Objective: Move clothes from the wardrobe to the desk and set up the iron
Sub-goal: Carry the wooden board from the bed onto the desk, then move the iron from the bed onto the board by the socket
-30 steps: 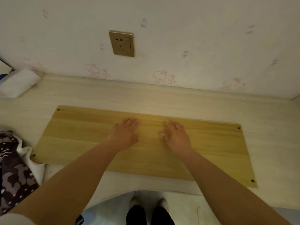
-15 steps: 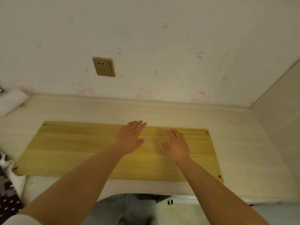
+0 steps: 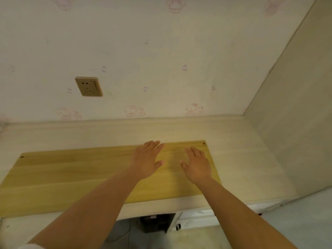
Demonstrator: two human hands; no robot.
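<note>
A pale wooden desk runs along the wall, and a yellow wooden board lies flat on it. My left hand hovers palm down over the board's right part, fingers apart and holding nothing. My right hand is beside it, also flat and spread, over the board's right end. No clothes and no iron are in view.
A gold wall socket sits on the patterned wallpaper above the desk's left half. A plain side panel closes the desk on the right. A dark box stands under the desk, with a cable on the floor.
The view has swung right and up: the patterned fabric and white pack at the left are gone from sight. Both hands have lifted off the board and shifted toward its right end.
</note>
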